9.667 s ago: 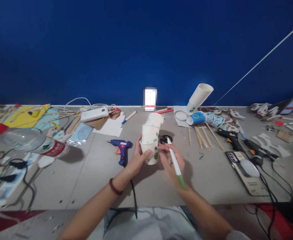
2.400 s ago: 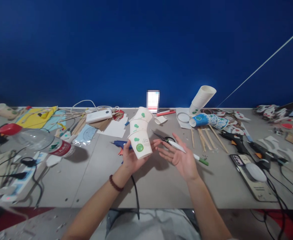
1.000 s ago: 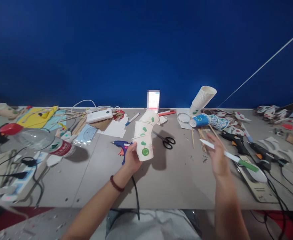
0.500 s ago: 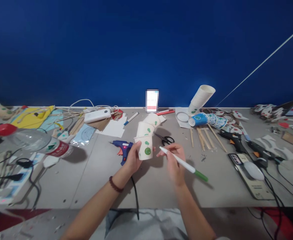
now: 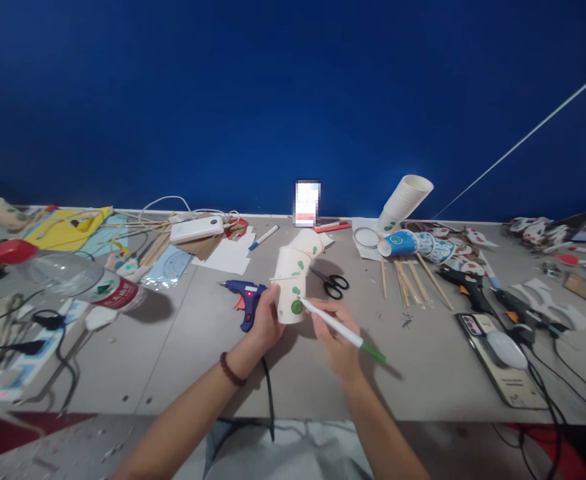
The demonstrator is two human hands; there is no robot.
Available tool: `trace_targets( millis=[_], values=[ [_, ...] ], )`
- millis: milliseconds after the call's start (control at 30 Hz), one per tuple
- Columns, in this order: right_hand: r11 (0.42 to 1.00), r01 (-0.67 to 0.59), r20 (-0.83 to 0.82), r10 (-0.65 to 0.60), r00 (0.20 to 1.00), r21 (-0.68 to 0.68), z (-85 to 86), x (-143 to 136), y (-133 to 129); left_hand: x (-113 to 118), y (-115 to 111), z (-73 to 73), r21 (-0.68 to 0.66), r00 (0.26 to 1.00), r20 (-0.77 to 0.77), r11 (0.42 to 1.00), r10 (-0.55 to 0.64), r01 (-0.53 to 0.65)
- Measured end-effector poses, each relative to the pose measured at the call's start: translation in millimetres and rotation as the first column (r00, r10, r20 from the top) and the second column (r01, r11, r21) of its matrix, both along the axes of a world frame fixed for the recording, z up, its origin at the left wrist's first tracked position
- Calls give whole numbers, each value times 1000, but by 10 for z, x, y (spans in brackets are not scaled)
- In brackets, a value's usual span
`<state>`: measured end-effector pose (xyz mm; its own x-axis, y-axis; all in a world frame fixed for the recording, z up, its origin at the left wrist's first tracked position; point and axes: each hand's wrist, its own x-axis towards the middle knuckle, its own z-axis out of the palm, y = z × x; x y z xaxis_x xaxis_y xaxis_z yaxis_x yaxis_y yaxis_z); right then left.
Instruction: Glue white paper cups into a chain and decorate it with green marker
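Note:
Several white paper cups with green spots, joined in a curved row, are held at the near end by my left hand. My right hand grips a white marker with a green end; its tip is at the green circle on the nearest cup. Left of the cups lies a blue glue gun, partly behind my left hand. Black scissors rest on the table just beyond my right hand.
A tilted stack of cups stands at the back right, near blue-patterned cups and wooden sticks. At right are black glue guns and a phone. A clear bottle lies at left beside a power strip.
My right hand has moved left with the marker, bringing its tip from beside the cups to the green circle. My left hand still holds the cups.

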<state>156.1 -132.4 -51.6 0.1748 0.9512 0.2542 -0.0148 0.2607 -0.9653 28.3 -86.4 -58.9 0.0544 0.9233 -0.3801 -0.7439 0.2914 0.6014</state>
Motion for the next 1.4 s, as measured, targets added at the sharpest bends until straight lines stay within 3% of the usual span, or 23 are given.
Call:
trace_targets(
  millis=[233,533,1400],
  values=[
    [1000,18,-1,-18,1000,10,-46,-47,-28,15,2,13,-31,999,38,999,37,-35],
    [999,42,46,-43,998,9,-9,-62,-48,15,-20,3,-46,1000,6,999,-23,23],
    [998,58,64,-60,996,26,-18,-63,-49,4,-27,18,-37,999,18,998,-46,46]
  ],
)
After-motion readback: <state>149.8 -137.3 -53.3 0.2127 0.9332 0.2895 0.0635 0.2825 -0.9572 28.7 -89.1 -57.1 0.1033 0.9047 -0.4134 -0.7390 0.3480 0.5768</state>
